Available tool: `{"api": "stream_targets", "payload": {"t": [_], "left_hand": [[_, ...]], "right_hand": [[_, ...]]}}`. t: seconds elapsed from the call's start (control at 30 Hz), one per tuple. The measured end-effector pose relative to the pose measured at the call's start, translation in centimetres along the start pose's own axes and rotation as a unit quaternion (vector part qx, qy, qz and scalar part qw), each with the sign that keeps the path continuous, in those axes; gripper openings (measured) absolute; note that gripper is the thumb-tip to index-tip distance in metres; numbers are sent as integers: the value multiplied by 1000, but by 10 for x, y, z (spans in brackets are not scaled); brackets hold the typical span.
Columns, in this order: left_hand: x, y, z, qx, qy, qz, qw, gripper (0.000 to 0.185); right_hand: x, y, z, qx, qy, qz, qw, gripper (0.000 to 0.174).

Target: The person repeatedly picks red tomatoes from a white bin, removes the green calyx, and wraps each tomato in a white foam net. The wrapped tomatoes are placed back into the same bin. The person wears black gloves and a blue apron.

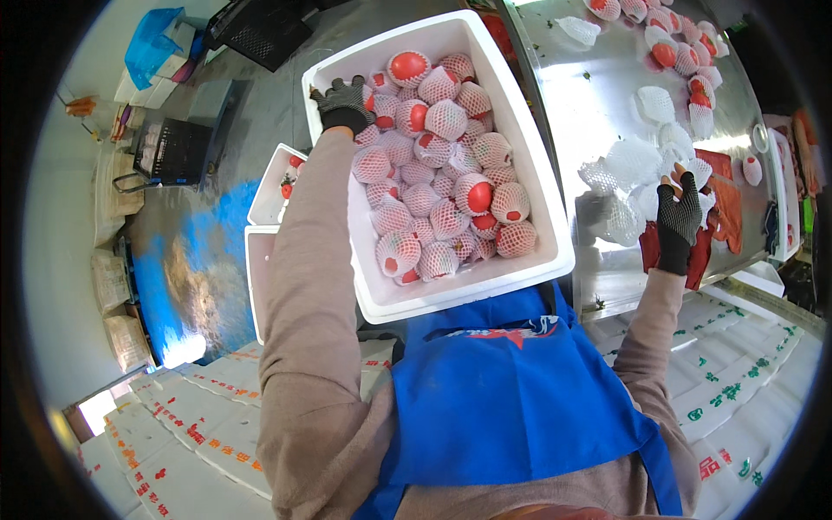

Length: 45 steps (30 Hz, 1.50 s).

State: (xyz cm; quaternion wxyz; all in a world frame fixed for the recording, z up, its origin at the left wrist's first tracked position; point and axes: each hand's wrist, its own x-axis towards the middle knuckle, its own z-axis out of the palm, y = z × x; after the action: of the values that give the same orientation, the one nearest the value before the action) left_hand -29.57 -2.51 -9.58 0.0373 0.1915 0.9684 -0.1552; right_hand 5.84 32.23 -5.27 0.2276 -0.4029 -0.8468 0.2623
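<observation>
A white foam box (463,286) holds several round red fruits or vegetables in white foam net sleeves (448,218), which look like tomatoes. My left hand (342,104), in a grey-black knit glove with bare fingertips, rests with fingers spread at the box's far left side, beside the wrapped produce. To the right, on a metal table (572,84), my right hand (679,211) in a similar glove reaches over a loose pile of empty foam net sleeves (627,162). Its fingertips are at the sleeves, but whether they grip one cannot be told. A red cloth or bag (718,195) lies beneath and beside it.
More netted produce (686,49) lies at the table's far right. Two smaller white foam boxes (263,195) stand left of my arm. Black plastic crates (172,153) are on the floor further left. White foam boxes with printed writing (188,416) are stacked on both sides near me.
</observation>
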Motion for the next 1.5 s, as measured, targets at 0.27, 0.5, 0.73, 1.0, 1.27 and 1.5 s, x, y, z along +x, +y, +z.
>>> {"api": "stream_targets", "payload": {"t": [0.27, 0.5, 0.73, 1.0, 1.27, 1.5], "left_hand": [[-77, 38, -19, -603, 146, 40, 784, 75], [-190, 87, -37, -812, -91, 120, 563, 79], [-224, 94, -37, -949, -148, 32, 277, 67], [-236, 98, -32, -981, -164, -83, 68, 68], [-245, 104, -26, -982, -171, -50, 68, 68], [-250, 106, -27, -972, -109, -104, 178, 56]], "right_hand": [[-58, -94, 63, 413, -277, -83, 863, 24], [-59, -132, 96, 343, -437, -135, 820, 27], [-83, -121, 93, 396, -431, -62, 808, 12], [-112, -121, 72, 336, -374, -285, 816, 15], [-127, -123, 60, 223, -286, -475, 802, 30], [-146, -120, 38, 274, -419, -357, 789, 33]]}}
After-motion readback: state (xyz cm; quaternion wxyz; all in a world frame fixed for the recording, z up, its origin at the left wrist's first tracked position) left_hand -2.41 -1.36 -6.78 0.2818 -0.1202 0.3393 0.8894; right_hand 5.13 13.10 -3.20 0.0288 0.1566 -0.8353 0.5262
